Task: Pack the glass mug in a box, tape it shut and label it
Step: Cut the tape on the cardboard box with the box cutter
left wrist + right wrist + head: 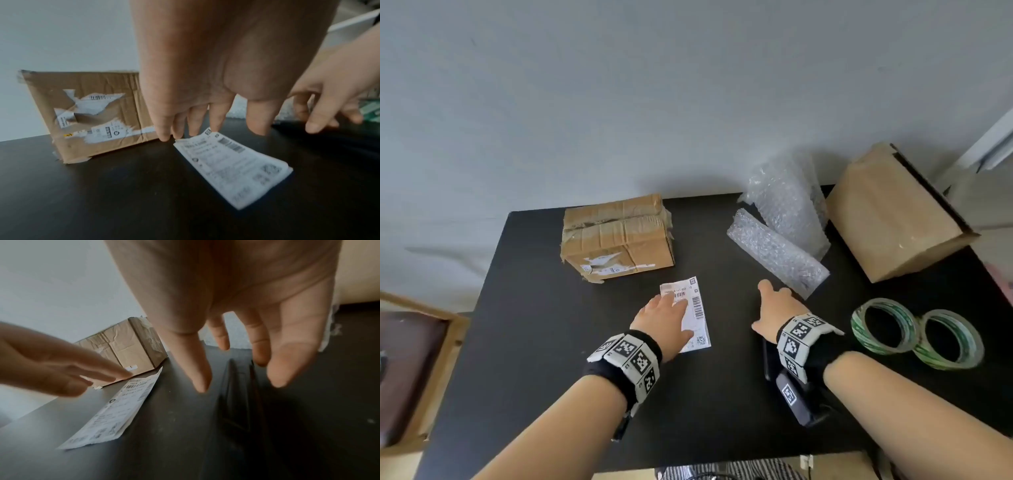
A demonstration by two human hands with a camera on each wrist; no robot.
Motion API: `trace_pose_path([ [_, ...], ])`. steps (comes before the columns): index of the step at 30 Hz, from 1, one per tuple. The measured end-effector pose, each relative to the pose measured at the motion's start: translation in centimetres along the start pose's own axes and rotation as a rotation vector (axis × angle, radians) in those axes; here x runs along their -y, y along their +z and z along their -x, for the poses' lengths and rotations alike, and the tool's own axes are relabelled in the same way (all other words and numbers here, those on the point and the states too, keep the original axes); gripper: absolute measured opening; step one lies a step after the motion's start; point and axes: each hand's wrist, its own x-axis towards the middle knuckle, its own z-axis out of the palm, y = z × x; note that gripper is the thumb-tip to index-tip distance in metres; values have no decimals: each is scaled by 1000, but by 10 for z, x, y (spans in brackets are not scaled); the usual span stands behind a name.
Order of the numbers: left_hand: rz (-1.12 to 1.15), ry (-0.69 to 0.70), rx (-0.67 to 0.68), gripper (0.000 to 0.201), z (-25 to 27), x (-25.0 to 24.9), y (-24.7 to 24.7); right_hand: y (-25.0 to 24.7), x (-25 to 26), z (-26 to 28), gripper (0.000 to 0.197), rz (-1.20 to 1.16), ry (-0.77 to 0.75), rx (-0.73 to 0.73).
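A white shipping label [698, 308] lies flat on the black table [544, 308], just in front of a worn, taped-up cardboard box [616, 236]. My left hand [669, 303] lies over the label with its fingers straight; in the left wrist view the fingertips [164, 136] sit at the far end of the label [232, 167], by the box [92, 113]. My right hand [774, 298] is spread open, holds nothing and hovers over a dark flat object [240, 394] to the right of the label [115, 412]. No glass mug is in view.
Two pieces of bubble wrap [777, 255] lie at the back right, beside a bigger cardboard box [893, 219]. Two green-edged tape rolls [883, 325] sit at the right. A wooden piece of furniture [414, 359] stands left of the table.
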Motion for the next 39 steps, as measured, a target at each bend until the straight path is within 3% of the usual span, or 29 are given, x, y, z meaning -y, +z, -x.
trace_pose_path([
  [6,-48,-58,102,68,-6,-10,21,-4,-8,-6,51,-83,-33,46],
  [15,-15,-48,-13,75,-53,-47,11,-27,-24,-15,50,-303,-132,15],
  [20,51,-60,-66,66,-61,-49,-5,-40,-12,-22,47,-446,-201,-18],
  [23,144,-42,-232,57,-47,-33,-22,-43,9,-27,42,-524,-255,-77],
  [28,198,10,-714,37,-20,20,-52,-43,62,-37,40,-632,-270,-175],
  [30,193,-19,-867,33,-16,45,-59,-43,82,-39,38,-660,-278,-213],
  [32,253,-131,-931,35,-16,68,-65,-42,99,-40,35,-696,-271,-236],
  [36,592,-413,-707,62,-20,104,-77,-41,123,-39,36,-745,-261,-245],
  [39,798,-434,-536,74,-22,121,-82,-40,138,-39,37,-773,-274,-277],
])
